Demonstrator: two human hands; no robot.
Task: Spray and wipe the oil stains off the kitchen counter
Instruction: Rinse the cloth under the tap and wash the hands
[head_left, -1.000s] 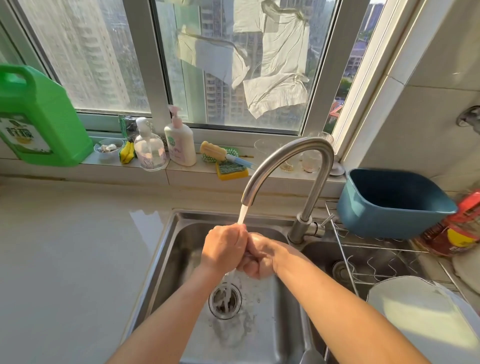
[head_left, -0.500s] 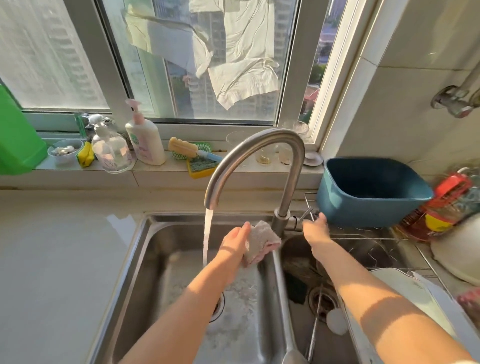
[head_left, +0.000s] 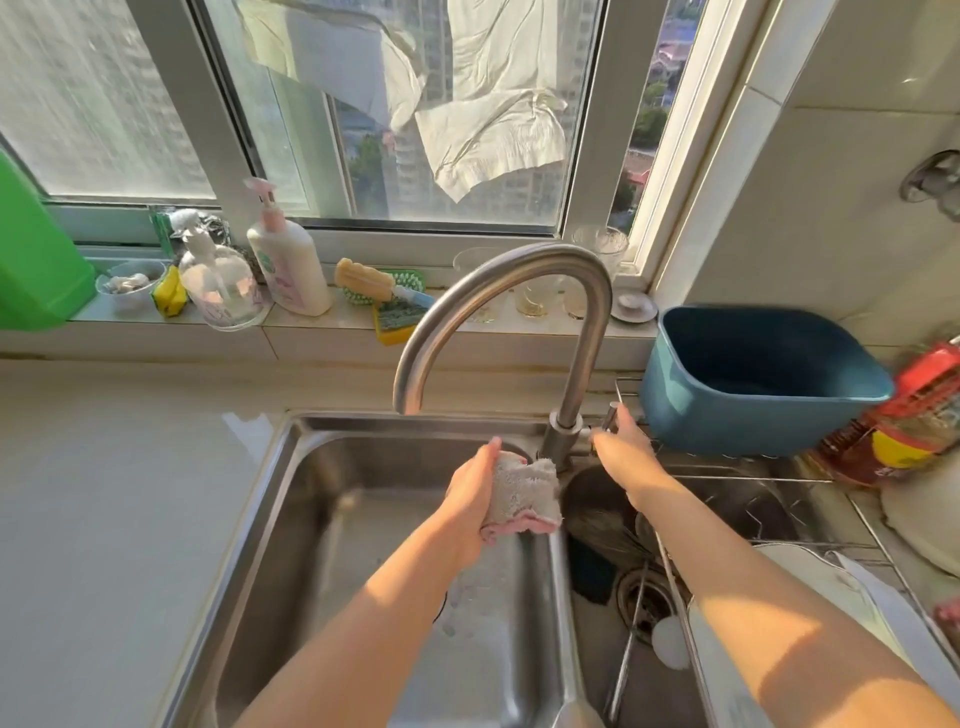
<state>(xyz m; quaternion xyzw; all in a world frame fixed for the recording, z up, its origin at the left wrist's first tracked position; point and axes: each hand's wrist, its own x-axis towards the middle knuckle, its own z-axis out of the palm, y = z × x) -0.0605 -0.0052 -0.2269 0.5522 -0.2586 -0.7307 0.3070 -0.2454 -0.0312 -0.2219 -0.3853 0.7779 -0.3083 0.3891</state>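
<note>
Head view: faucet (head_left: 519, 291) stopped (cloth (head_left: 524, 491) gripped).

On the window sill stand a green jug (head_left: 36, 260), a clear dispenser (head_left: 221, 283) and a white pump bottle (head_left: 288, 270) — then a yellow sponge (head_left: 395, 325). A steel faucet (head_left: 511, 306) arches over the sink (head_left: 291, 519); a blue tub (head_left: 753, 379) sits at right — touching a wire rack (head_left: 753, 499).
</note>
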